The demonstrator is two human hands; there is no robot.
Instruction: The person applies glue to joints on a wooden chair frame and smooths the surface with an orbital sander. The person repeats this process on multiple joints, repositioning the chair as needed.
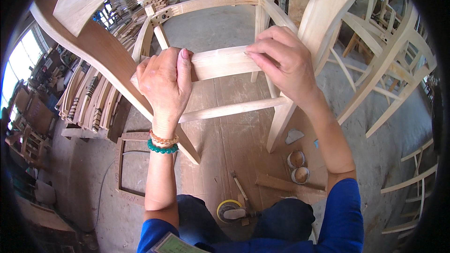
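A bare pale-wood chair frame [281,117] stands upright before me, its seat opening unfilled. My left hand [165,77] is closed over the left part of the seat rail [220,63], thumb lying along the near face. Bead bracelets, one orange and one green, circle that wrist. At the rail's right part, my right hand [286,61] pinches thumb and forefinger together by the top edge. Whatever sits between those fingertips is too small to make out. A lower stretcher [234,109] runs between the legs beneath the rail.
Cardboard [220,145] covers the floor under the chair. A round sander [229,211], a brush [239,185], two small tubs [299,166] and a wood strip [286,185] lie near my knees. Curved wood parts [89,98] are stacked at left; more chair frames [384,61] stand at right.
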